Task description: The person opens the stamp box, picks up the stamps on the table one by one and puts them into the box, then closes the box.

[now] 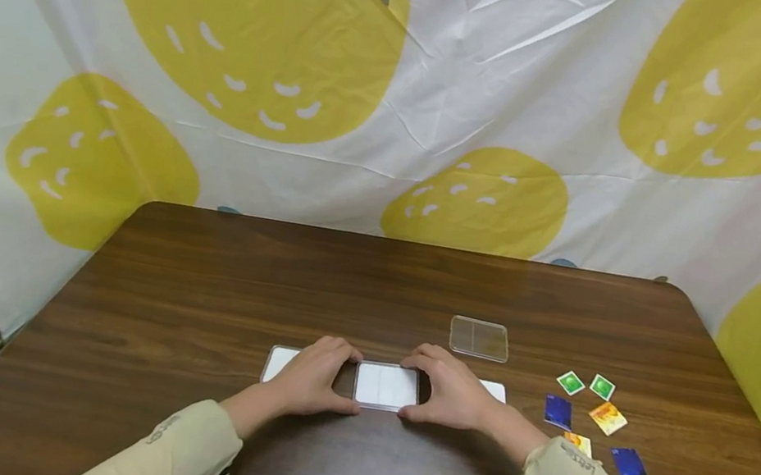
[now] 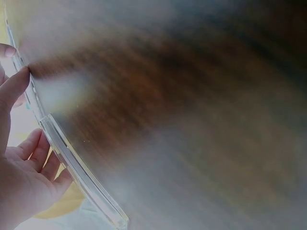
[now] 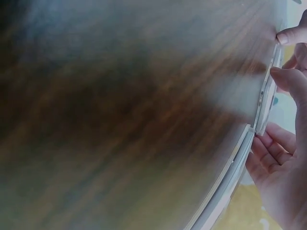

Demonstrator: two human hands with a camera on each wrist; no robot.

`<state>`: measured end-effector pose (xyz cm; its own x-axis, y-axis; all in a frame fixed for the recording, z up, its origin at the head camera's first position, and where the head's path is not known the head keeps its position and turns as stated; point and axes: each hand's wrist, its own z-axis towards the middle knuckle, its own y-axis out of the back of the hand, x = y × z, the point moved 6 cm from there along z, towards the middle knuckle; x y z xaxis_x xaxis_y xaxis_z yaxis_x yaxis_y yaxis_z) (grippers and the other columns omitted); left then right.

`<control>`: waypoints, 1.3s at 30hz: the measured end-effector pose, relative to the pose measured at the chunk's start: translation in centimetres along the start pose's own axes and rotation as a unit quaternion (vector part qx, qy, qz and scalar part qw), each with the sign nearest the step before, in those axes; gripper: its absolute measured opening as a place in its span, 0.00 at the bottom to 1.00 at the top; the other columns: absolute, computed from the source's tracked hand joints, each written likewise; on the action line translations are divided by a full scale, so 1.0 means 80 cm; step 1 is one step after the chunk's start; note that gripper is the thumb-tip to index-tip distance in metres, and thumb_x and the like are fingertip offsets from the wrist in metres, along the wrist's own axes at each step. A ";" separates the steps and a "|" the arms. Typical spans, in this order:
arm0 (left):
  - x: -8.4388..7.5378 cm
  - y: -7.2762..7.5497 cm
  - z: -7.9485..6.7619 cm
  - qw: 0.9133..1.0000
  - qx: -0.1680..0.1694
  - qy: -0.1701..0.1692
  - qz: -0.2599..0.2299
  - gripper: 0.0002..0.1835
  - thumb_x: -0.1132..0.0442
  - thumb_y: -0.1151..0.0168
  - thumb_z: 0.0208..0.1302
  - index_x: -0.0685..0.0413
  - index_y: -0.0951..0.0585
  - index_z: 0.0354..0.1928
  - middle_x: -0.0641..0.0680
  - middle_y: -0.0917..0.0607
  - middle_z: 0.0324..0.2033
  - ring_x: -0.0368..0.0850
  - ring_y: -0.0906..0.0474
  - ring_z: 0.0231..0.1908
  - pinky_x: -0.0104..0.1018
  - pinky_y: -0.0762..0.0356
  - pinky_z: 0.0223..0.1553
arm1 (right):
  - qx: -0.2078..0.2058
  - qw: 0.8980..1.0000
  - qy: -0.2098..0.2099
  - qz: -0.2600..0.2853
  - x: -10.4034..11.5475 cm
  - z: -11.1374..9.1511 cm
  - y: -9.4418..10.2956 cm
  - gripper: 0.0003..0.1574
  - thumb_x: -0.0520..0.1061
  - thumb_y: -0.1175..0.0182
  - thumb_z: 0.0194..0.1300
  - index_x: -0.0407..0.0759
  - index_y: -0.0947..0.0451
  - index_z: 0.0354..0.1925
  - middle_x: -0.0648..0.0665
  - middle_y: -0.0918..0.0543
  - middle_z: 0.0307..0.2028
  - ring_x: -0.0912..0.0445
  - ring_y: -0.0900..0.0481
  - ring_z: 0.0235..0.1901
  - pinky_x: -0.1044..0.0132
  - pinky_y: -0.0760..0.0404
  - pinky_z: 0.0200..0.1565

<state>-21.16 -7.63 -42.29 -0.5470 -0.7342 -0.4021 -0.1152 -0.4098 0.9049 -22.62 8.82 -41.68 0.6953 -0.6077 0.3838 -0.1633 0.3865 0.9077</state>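
Note:
A flat clear plastic case [image 1: 387, 386] with a white inside lies on the table in front of me. My left hand [image 1: 317, 377] grips its left end, thumb at the near corner and fingers at the far one. The right hand [image 1: 451, 392] holds the right end in the same way. Beneath the left hand, a second flat case [image 1: 277, 357] with a white inside is partly hidden; a third case [image 1: 495, 390] shows past the right hand. In the left wrist view the left thumb [image 2: 17, 86] touches the middle case's edge.
A clear plastic lid [image 1: 479, 339] lies beyond the right hand. To the right are scattered small green cards [image 1: 570, 383], blue cards [image 1: 558, 411] and yellow-orange cards [image 1: 608, 418]; the right sleeve partly covers one. A fruit-patterned curtain [image 1: 433, 96] hangs behind the brown wooden table [image 1: 208, 285].

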 end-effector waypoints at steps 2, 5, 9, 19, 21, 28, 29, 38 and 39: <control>0.000 0.000 0.000 1.000 -0.001 0.001 -0.001 0.33 0.46 0.29 0.41 0.58 0.25 0.47 0.52 0.23 0.42 0.49 0.29 0.47 0.42 0.30 0.49 | -0.003 1.000 0.001 0.005 -0.001 -0.001 0.001 0.33 0.54 0.30 0.41 0.40 0.23 0.45 0.50 0.25 0.42 0.57 0.28 0.43 0.62 0.26 0.44; 0.000 0.000 0.000 1.000 -0.002 0.003 -0.002 0.33 0.46 0.29 0.41 0.58 0.26 0.48 0.52 0.23 0.42 0.49 0.29 0.47 0.42 0.30 0.50 | -0.008 1.000 0.003 0.006 -0.002 -0.001 0.003 0.33 0.55 0.30 0.41 0.41 0.23 0.45 0.50 0.25 0.42 0.57 0.28 0.43 0.62 0.26 0.45; 0.000 0.000 -0.001 1.000 -0.004 0.007 -0.005 0.34 0.46 0.29 0.41 0.58 0.26 0.48 0.52 0.23 0.42 0.49 0.30 0.48 0.42 0.30 0.50 | -0.011 1.000 0.001 0.008 -0.004 -0.002 0.010 0.34 0.55 0.30 0.40 0.41 0.23 0.45 0.51 0.25 0.42 0.58 0.27 0.44 0.62 0.26 0.46; 0.001 0.000 0.000 1.000 -0.001 0.011 -0.006 0.34 0.47 0.28 0.41 0.60 0.25 0.48 0.53 0.23 0.43 0.50 0.30 0.48 0.42 0.30 0.50 | -0.027 1.000 -0.008 -0.007 -0.029 0.011 0.042 0.34 0.52 0.30 0.42 0.37 0.24 0.46 0.45 0.24 0.43 0.54 0.25 0.43 0.59 0.24 0.41; 0.001 0.000 0.000 1.000 0.001 0.012 -0.005 0.34 0.46 0.29 0.41 0.60 0.25 0.48 0.53 0.23 0.43 0.50 0.30 0.48 0.42 0.30 0.50 | -0.031 0.999 -0.011 -0.009 -0.038 0.018 0.044 0.34 0.52 0.30 0.42 0.36 0.24 0.46 0.45 0.24 0.43 0.53 0.25 0.43 0.59 0.24 0.41; 0.002 0.000 0.000 1.000 0.006 0.016 -0.007 0.34 0.46 0.29 0.42 0.60 0.26 0.49 0.53 0.23 0.43 0.50 0.30 0.49 0.42 0.30 0.50 | -0.025 0.999 -0.039 0.009 -0.062 0.042 0.039 0.35 0.53 0.32 0.42 0.35 0.24 0.47 0.44 0.24 0.43 0.52 0.26 0.43 0.58 0.26 0.44; 0.003 0.000 0.000 1.000 0.005 0.015 -0.007 0.34 0.46 0.29 0.42 0.60 0.26 0.49 0.53 0.23 0.43 0.50 0.30 0.49 0.42 0.30 0.50 | -0.024 0.999 -0.042 0.011 -0.065 0.045 0.038 0.35 0.53 0.32 0.42 0.34 0.24 0.47 0.44 0.24 0.43 0.52 0.26 0.43 0.58 0.26 0.45; 0.002 0.002 -0.001 1.000 0.002 0.012 -0.010 0.34 0.47 0.29 0.42 0.60 0.26 0.49 0.53 0.23 0.43 0.50 0.30 0.48 0.43 0.30 0.50 | -0.013 0.998 -0.062 0.016 -0.075 0.060 0.026 0.36 0.52 0.32 0.43 0.34 0.25 0.49 0.43 0.24 0.44 0.51 0.26 0.44 0.57 0.27 0.47; 0.002 0.001 -0.001 1.000 0.003 0.012 -0.010 0.34 0.47 0.29 0.42 0.60 0.26 0.49 0.53 0.23 0.43 0.50 0.30 0.48 0.43 0.30 0.50 | -0.013 0.998 -0.063 0.018 -0.076 0.060 0.025 0.36 0.52 0.32 0.43 0.34 0.25 0.49 0.43 0.24 0.44 0.51 0.26 0.44 0.57 0.27 0.47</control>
<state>-21.19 -7.84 -42.27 -0.5241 -0.7393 -0.4229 -0.1301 -0.4212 0.8976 -30.52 9.94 -41.36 0.5957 -0.6748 0.4356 -0.1678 0.4258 0.8891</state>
